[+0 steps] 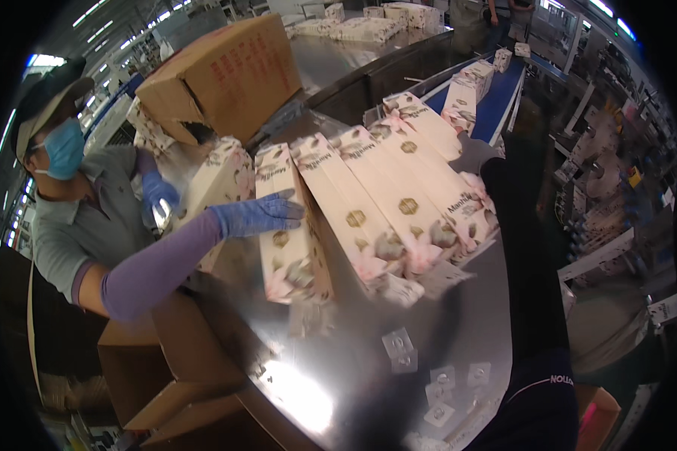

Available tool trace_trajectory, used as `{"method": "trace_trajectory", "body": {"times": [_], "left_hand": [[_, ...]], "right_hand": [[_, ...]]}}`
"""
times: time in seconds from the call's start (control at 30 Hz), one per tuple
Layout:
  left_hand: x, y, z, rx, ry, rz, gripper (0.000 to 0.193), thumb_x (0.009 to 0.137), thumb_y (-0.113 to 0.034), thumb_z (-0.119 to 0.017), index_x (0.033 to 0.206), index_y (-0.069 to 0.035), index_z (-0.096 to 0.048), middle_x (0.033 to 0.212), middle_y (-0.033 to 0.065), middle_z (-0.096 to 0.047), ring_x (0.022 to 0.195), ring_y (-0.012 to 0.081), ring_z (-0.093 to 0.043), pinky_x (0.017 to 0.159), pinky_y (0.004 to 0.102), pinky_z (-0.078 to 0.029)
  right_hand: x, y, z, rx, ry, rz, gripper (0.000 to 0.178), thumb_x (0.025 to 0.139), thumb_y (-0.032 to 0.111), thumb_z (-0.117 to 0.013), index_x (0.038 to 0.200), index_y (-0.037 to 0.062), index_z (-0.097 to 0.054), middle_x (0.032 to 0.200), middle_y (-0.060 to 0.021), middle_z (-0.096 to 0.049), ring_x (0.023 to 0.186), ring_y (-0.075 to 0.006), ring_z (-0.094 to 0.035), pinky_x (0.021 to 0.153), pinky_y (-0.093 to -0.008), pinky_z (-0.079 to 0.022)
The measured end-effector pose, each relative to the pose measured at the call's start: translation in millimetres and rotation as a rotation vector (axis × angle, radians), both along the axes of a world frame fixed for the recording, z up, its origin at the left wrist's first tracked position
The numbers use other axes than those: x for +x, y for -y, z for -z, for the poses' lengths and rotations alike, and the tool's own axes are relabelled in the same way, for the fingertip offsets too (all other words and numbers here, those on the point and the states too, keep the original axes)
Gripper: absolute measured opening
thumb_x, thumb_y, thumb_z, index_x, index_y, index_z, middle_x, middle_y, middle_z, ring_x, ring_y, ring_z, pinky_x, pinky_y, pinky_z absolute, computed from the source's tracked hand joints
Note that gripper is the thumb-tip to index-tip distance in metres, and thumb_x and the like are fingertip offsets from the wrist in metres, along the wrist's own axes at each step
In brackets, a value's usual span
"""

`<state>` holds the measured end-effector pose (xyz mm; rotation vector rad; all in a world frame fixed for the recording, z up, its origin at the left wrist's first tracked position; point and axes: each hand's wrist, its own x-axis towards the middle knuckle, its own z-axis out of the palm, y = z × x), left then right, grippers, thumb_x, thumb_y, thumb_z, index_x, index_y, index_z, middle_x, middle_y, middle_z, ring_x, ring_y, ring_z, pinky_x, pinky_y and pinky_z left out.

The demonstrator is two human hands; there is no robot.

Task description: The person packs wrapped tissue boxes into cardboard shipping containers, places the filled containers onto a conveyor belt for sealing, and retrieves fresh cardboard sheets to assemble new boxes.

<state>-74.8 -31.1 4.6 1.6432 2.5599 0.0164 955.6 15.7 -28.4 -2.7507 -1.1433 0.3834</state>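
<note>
Grey-gloved at right hand (475,153), with finger closure untellable, could skew floral-printed cartons (399,197) off worktop's (361,349) right edge by pushing unevenly.

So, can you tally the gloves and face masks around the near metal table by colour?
Blue, close-fitting gloves: 2
Grey, close-fitting glove on the camera wearer's right hand: 1
Light-blue, pleated face mask: 1
Total: 4

Strip lights (600,7) run in rows across an industrial ceiling (116,30)

A shiny metal bench (361,353) with a bright glare spot (301,398) curves through the middle; a blue conveyor belt (496,101) runs toward the far end, and dim machinery (594,180) crowds the right side.
</note>
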Motion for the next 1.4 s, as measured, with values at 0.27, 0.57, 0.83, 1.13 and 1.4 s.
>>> {"method": "trace_trajectory", "body": {"times": [0.27,0.57,0.83,1.13,1.4], "left_hand": [[-63,-29,51,0.2,0.021,0.293,0.079,0.094,-0.04,-0.061,0.151,0.001,-0.023,0.142,0.0275,-0.045,0.136,0.0353,-0.042,0.109,0.0414,-0.037],[266,-40,-30,0.243,0.48,1.36,0.05,0.081,-0.007,-0.07,0.128,-0.002,-0.052,0.127,0.0196,-0.055,0.117,0.0384,-0.054,0.1,0.0448,-0.044],[453,-79,-9,0.357,0.729,1.691,0.053,0.086,-0.02,-0.068,0.129,0.003,-0.048,0.125,0.0217,-0.054,0.115,0.0404,-0.052,0.097,0.0453,-0.044],[597,-65,68,0.399,0.289,1.599,0.087,0.075,-0.044,-0.07,0.14,0.007,-0.042,0.144,0.0298,-0.038,0.131,0.0429,-0.037,0.11,0.0494,-0.029],[544,-33,40,0.208,-0.155,1.723,0.059,0.089,-0.017,-0.052,0.143,0.003,-0.04,0.143,0.0302,-0.042,0.117,0.0359,-0.049,0.102,0.0484,-0.036]], "right_hand": [[-126,15,12,0.053,-0.037,0.204,0.101,0.069,0.064,-0.071,0.132,-0.0086,-0.039,0.121,-0.0301,-0.062,0.112,-0.0389,-0.063,0.097,-0.0425,-0.049],[-278,27,37,0.161,0.009,0.119,0.099,0.075,0.065,-0.066,0.134,-0.0121,-0.044,0.113,-0.0271,-0.066,0.109,-0.0334,-0.064,0.092,-0.0372,-0.051],[-407,136,128,0.2,0.139,-0.098,0.053,0.096,0.034,-0.05,0.136,-0.0006,-0.047,0.139,-0.0235,-0.049,0.129,-0.0315,-0.048,0.101,-0.0448,-0.04],[-458,219,130,0.015,0.232,-0.682,0.05,0.098,0.034,-0.043,0.141,0.009,-0.045,0.143,-0.0178,-0.046,0.132,-0.0335,-0.044,0.105,-0.0505,-0.034],[-231,140,-10,0.216,0.908,-0.266,0.073,0.083,0.035,-0.063,0.145,0.0055,-0.039,0.138,-0.0159,-0.047,0.134,-0.0335,-0.038,0.109,-0.0546,-0.03]]}}
